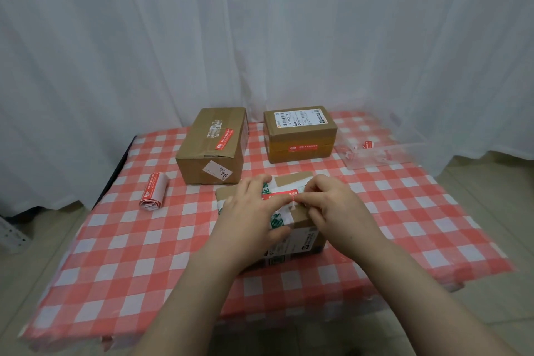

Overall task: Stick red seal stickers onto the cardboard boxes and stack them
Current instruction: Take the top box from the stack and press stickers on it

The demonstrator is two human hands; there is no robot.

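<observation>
A small cardboard box (306, 228) with green and white tape lies at the table's middle, right under both hands. A red seal sticker (284, 193) lies across its top. My left hand (248, 211) lies flat on the box with its fingers pressing the sticker's left part. My right hand (332, 205) pinches the sticker's right end with thumb and forefinger. Two more cardboard boxes stand behind: the left box (212, 147) has a red sticker on its top, and the right box (300, 134) has one on its front face.
A roll of red seal stickers (153, 192) lies at the left on the red-and-white checked tablecloth (130, 254). A clear plastic tray (375, 150) with sticker scraps sits at the back right. White curtains hang behind the table.
</observation>
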